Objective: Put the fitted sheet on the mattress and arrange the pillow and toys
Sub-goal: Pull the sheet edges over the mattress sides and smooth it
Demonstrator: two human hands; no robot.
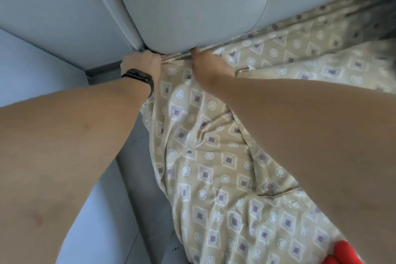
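Wall (42, 2) running pale along the far left, grey floor (145, 199) showing in a strip beside the bed below it.

Left hand (142, 63) reaching to the bed corner, sitting just under the lower edge of the grey padded headboard (192, 6). Black watch (139, 77) wrapping the wrist. Fingers curling down and out of sight at the corner, right where the bunched hem of the fitted sheet (214, 167) is gathering; looking like gripping the hem, contact itself hidden.

Fitted sheet: tan, printed with diamonds and circles, lying wrinkled and loose over the bed from the headboard gap down to the near bottom, edge hanging over the left side toward the floor. Mattress itself not showing under it.

Right hand (209, 64) pressing at the seam between headboard and sheet, just beside the left hand. Fingertips tucked into the gap and hidden; can't tell whether pinching fabric or just pushing it in.

Red object (342, 253) peeking in at the bottom right, lying on the sheet, too cropped to identify.
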